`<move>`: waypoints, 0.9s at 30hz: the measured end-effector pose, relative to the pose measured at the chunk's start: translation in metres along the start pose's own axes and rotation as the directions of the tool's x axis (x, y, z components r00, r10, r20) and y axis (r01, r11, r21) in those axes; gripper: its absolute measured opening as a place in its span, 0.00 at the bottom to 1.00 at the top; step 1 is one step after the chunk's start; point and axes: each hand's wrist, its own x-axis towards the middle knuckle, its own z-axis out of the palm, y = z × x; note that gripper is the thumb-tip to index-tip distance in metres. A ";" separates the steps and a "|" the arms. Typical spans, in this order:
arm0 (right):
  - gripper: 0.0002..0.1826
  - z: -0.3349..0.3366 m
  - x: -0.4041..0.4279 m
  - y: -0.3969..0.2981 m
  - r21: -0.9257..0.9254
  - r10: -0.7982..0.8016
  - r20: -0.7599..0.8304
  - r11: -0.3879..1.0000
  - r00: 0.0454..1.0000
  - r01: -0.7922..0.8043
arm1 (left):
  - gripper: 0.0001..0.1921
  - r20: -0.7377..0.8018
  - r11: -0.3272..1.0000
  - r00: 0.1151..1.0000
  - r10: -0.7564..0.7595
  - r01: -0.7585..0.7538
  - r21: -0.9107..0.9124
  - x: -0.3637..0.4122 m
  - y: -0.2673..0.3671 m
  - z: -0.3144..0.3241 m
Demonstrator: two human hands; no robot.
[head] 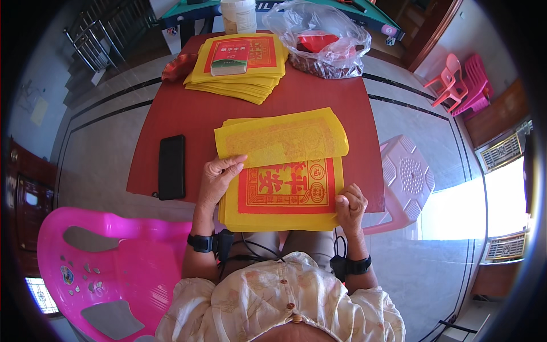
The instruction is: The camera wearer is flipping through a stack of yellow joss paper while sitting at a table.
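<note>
A stack of yellow paper sheets with red printing (pixel 290 188) lies at the near edge of the red table, partly over it. The top sheet (pixel 282 137) is lifted and folded back, its plain underside showing the print faintly. My left hand (pixel 222 177) pinches that sheet's near left corner between thumb and fingers. At the right edge of the stack, my right hand (pixel 351 207) grips the paper's side with curled fingers and thumb. Farther back lies a second pile of yellow sheets (pixel 239 87), with a small thick red-and-green dictionary (pixel 230 57) on top.
On the red table (pixel 145 166) are a black phone case or wallet (pixel 172 166), a red dish (pixel 179 67), a white tub (pixel 238 17) and a clear plastic bag (pixel 324 47). A pink chair (pixel 141 265) is at my left, a pale pink stool (pixel 406 179) at the right.
</note>
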 end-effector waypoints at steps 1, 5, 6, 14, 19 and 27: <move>0.19 0.000 0.001 -0.002 0.001 0.000 0.000 1.000 1.000 0.000 | 0.09 0.000 1.000 1.000 -0.001 0.001 0.005 0.000 0.000 0.000; 0.21 -0.001 0.001 -0.006 0.036 0.044 -0.039 0.998 0.998 -0.042 | 0.09 -0.006 1.000 1.000 -0.009 0.009 -0.004 -0.001 0.001 0.001; 0.21 -0.001 0.001 -0.006 0.044 0.049 -0.051 0.998 0.998 -0.046 | 0.09 -0.004 1.000 1.000 -0.012 0.012 -0.005 -0.001 0.001 0.001; 0.27 -0.007 0.010 -0.017 0.031 0.101 -0.056 0.995 0.993 -0.100 | 0.09 0.003 0.999 1.000 -0.031 0.031 0.008 -0.001 0.003 0.000; 0.31 -0.008 0.013 -0.022 0.038 0.120 -0.061 0.992 0.991 -0.118 | 0.10 0.019 0.999 0.999 -0.034 0.033 0.019 0.000 0.002 -0.001; 0.28 -0.010 0.012 -0.023 0.310 0.333 -0.087 0.905 0.939 -0.293 | 0.09 0.026 1.000 1.000 0.009 -0.010 0.025 0.001 0.000 -0.002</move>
